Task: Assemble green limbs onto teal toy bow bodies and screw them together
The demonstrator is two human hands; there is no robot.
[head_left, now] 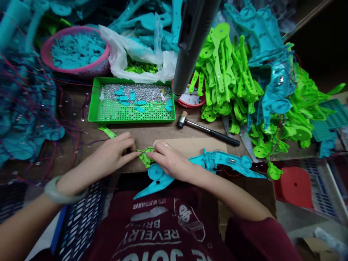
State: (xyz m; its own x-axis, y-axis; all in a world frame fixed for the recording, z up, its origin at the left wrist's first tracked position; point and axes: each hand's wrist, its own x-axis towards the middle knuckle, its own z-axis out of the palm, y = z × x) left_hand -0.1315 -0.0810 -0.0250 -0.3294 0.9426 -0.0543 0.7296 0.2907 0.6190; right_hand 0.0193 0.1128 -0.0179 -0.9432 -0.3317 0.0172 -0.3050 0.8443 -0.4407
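— What's at the near edge of your table (146, 132)?
— Blue plastic (231, 159), showing on both sides of your right hand (170, 159); your left hand (121, 148) sits farther left.
— And the small green piece (144, 159)?
— Between your 2 hands. Your left fingers pinch its left end; your right fingers touch it, pinching or not I can't tell.
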